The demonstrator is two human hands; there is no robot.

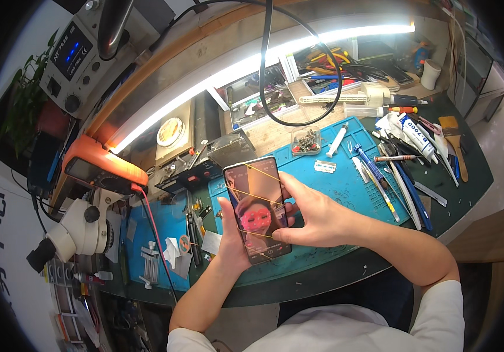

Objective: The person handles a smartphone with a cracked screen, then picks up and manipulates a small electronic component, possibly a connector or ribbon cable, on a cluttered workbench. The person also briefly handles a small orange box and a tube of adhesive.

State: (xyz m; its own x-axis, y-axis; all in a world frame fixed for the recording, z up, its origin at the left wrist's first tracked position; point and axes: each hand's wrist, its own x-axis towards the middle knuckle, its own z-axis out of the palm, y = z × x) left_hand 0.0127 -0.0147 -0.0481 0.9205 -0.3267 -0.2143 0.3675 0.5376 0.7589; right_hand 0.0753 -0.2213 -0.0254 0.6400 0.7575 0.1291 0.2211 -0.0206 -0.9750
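A smartphone (258,202) with a lit screen stands tilted above the blue work mat (337,196). Thin yellow rubber bands (254,195) cross its front at several heights. My left hand (232,249) grips the phone's lower left side, thumb up along the edge. From the right, my right hand (316,217) closes on the other edge; its thumb lies by the screen's lower right, and some fingertips are hidden behind the phone. Beyond the right hand lie a razor blade (324,166) and a white syringe (338,139).
An orange multimeter (104,166) and a white microscope (73,237) stand at left. A clear box of small metal parts (306,142) sits on the mat's far side. At right lie tweezers, pens, a white glue tube (419,138) and a brush (453,141). A cable loop (262,76) hangs overhead.
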